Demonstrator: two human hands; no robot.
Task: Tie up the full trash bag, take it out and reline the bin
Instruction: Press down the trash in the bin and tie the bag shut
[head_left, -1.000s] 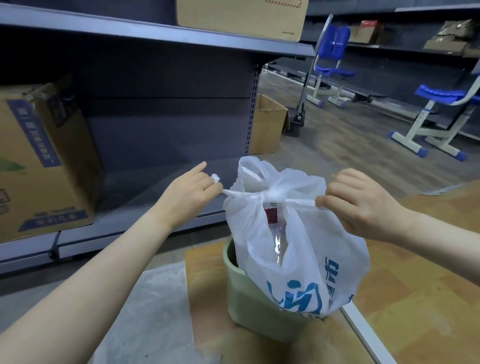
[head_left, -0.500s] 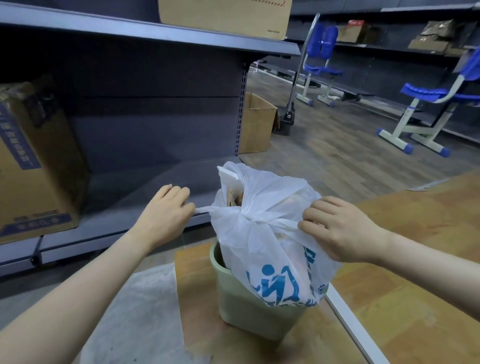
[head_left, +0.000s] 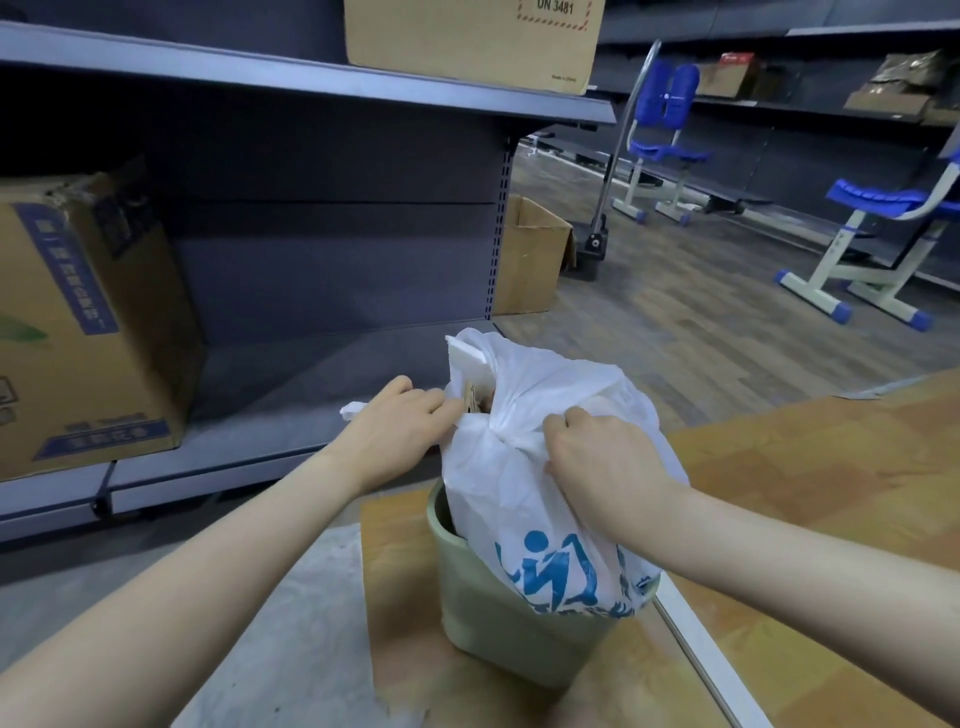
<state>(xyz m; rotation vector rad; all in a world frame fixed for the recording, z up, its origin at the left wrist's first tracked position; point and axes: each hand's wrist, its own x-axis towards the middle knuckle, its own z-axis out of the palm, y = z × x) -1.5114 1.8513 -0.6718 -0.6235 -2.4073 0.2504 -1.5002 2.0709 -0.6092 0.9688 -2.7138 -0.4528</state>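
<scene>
- Since a second ago both hands have closed in: they were pulling the bag's handle ends apart, taut; now they sit right against the knot.
- Left hand (head_left: 400, 431) presses against the left side of the trash bag (head_left: 540, 467), fingers curled together; a bit of white handle tail pokes out behind the knuckles, so it is probably pinching that end, though the fingertips are hidden.
- Right hand (head_left: 597, 457) rests on the bag's upper right, fingers bent and bunched, gripping the gathered plastic just beside the knot (head_left: 496, 434).
- Bag is white with a blue print, full, and sits in the pale green bin (head_left: 498, 618), bulging over the rim on the near right side.
- Bag mouth not fully shut: a gap on the left of the knot shows something brown and a white flat piece sticking up.
- Bin stands on the floor, close to the metal shelf (head_left: 291, 364), which holds a cardboard box (head_left: 88, 322) at the left.
- Progress: first tie looks cinched. A second knot seems likely next, judging by the open gap.
- Left to do: finish tying, lift the bag out of the bin, carry it away, fit a new liner. No fresh liner can be made out for sure.
- Watch-out: pointed contents near the mouth could tear thin plastic when lifted.
</scene>
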